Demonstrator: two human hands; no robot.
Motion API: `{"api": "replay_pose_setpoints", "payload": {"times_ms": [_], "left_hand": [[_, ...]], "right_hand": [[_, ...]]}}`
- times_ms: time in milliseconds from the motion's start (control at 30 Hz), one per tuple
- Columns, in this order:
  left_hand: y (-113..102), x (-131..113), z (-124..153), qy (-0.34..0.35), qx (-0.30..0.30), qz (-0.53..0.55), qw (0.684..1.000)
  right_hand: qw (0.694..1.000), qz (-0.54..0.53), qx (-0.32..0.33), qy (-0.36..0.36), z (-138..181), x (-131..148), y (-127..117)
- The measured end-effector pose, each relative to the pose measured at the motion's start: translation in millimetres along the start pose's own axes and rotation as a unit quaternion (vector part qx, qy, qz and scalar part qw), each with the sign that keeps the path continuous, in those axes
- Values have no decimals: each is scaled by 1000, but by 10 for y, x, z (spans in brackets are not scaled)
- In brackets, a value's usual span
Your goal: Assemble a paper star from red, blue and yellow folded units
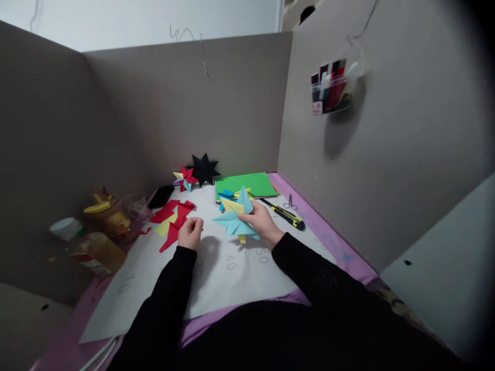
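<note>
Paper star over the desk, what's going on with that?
A person's right hand holds a folded light-blue and yellow star above a white sheet. The left hand is curled near the red folded paper; whether it holds anything can't be seen. A black-and-yellow cutter and scissors lie to the right. A multicoloured star and a black star are at the back.

Gray partition panels (pixel 189 103) are enclosing a purple-covered table (pixel 353 263) on three sides as a pale wall (pixel 135 20) is showing behind.
</note>
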State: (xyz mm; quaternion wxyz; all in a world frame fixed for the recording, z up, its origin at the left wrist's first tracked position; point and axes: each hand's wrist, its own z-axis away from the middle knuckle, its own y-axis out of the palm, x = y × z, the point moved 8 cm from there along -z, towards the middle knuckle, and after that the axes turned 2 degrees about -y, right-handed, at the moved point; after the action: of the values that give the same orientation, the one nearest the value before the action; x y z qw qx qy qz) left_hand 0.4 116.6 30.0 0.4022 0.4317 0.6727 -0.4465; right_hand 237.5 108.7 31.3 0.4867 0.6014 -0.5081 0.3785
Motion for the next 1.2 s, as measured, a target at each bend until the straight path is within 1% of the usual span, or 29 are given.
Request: {"api": "replay_pose_setpoints", "payload": {"times_ms": [33,67,167,233,300,400,500,567,700,767,867,1000,1100,1200], "left_hand": [[30,25,5,-15,8,31,999],[94,39,21,-29,29,62,997],[383,30,139,-62,126,129,982],[530,18,229,-78,164,154,971],[582,18,284,-92,161,166,968],[553,1,314,-99,131,167,972],[511,-65,318,-81,117,157,977],[501,-89,320,-75,111,144,980],[519,-55,339,-100,99,165,976],[526,-60,347,-101,100,175,974],[492,-92,341,-88,100,152,979],[456,-110,320,-78,123,112,983],[438,-125,310,-63,138,83,985],[435,-170,318,-43,149,51,987]], "right_hand": [[1000,-4,-3,-3,-5,2,-6],[1000,-3,-3,-7,-3,6,-1],[1000,9,10,-25,43,31,88],[999,14,29,-29,101,42,187],[998,18,48,-26,159,47,280],[997,21,63,-26,211,48,354],[997,27,59,-38,214,52,353],[997,49,50,-40,204,45,334],[996,81,35,-26,186,10,305],[997,60,49,-23,187,-7,332],[997,2,79,-23,192,-21,379],[996,-28,86,-24,180,-21,366],[994,-44,99,-10,167,-39,364],[994,-60,92,-4,156,-41,337]]}}
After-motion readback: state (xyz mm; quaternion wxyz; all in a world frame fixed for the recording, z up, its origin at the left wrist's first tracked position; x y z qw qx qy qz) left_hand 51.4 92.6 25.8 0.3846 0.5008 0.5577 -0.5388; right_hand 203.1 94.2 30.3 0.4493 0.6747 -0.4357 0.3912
